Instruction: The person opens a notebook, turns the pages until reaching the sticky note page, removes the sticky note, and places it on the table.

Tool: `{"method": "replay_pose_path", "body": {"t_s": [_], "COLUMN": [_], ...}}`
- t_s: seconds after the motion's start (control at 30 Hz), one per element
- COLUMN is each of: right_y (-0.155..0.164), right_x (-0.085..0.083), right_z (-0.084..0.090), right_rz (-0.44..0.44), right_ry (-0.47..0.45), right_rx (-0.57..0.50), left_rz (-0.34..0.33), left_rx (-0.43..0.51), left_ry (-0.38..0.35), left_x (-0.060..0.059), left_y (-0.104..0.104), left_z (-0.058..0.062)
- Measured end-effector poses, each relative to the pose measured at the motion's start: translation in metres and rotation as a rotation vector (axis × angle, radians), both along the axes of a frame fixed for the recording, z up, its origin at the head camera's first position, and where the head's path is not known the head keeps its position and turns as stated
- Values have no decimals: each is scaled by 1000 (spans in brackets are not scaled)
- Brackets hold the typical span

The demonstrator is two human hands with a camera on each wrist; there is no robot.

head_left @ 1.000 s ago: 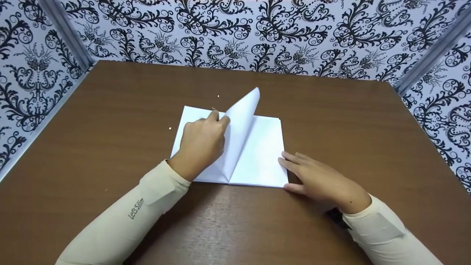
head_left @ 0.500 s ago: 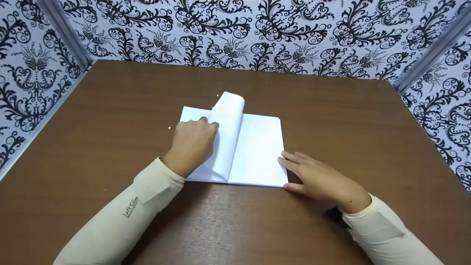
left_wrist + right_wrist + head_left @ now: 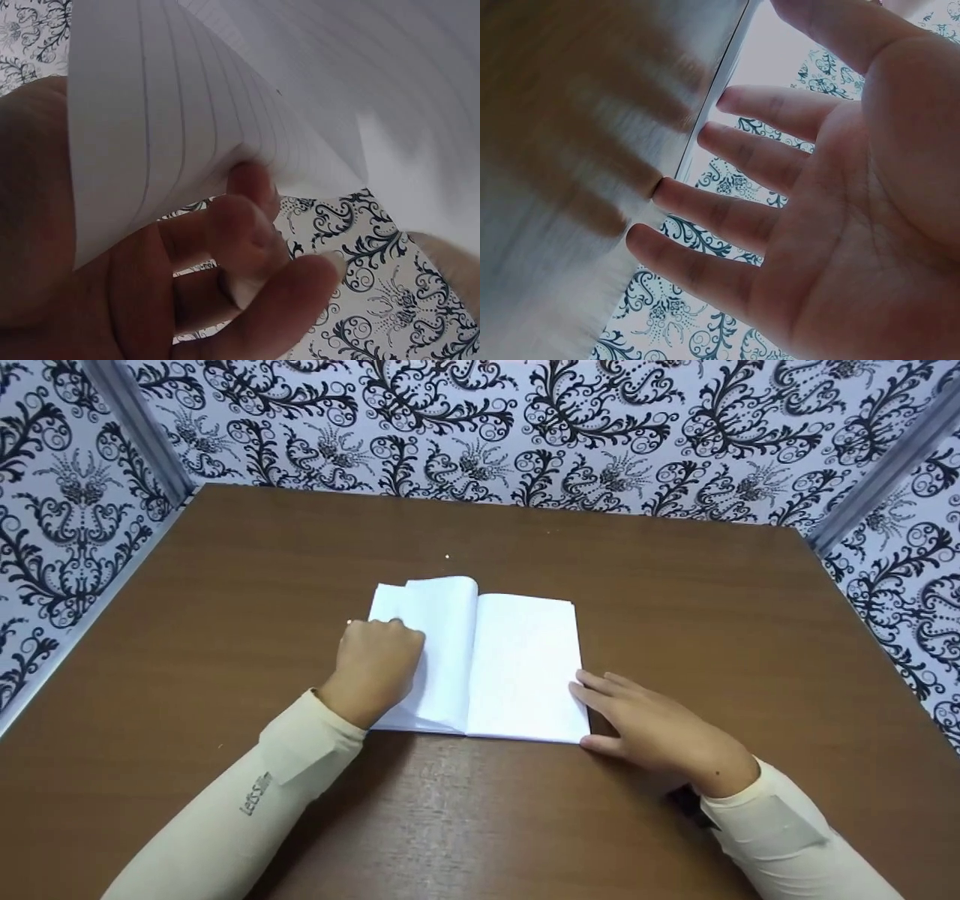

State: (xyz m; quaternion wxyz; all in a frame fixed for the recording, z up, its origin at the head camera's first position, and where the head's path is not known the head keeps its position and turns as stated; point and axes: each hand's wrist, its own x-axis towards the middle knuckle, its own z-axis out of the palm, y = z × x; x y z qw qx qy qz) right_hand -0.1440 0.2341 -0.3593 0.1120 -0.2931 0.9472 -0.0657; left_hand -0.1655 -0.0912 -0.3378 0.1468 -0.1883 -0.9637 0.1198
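Could crease or tear the turned page (image 3: 439, 607), judging by the curled fingers (image 3: 247, 225) of the left hand (image 3: 375, 664) pinching its ruled sheet while it bows above the left half of the open notebook (image 3: 525, 675) in the middle of the tabletop (image 3: 225, 570). Could also let the notebook skid or flip shut, with only the straight, spread fingers (image 3: 705, 202) of the right hand (image 3: 660, 731) resting flat at its right edge, holding nothing.
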Motion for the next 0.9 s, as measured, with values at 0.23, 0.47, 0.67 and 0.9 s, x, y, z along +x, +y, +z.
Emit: {"method": "replay_pose_path", "body": {"t_s": [0.23,0.47,0.67,0.9], "right_y": [-1,-1,0,0], "right_x": [1,1,1,1], "right_z": [0,1,2,1], "right_rz": [13,8,1,3], "right_ry": [19,11,9,3], "right_rx": [3,6,8,4], "left_rz": [-11,-13,-11,-11], "left_rx": [-34,-29,-35,-28], "left_ry": [-49,-65,-77,-123], "left_x": [7,12,10,8], "left_y": [-13,-15,-16,-17], "left_z": [-5,-6,-8,-12]}}
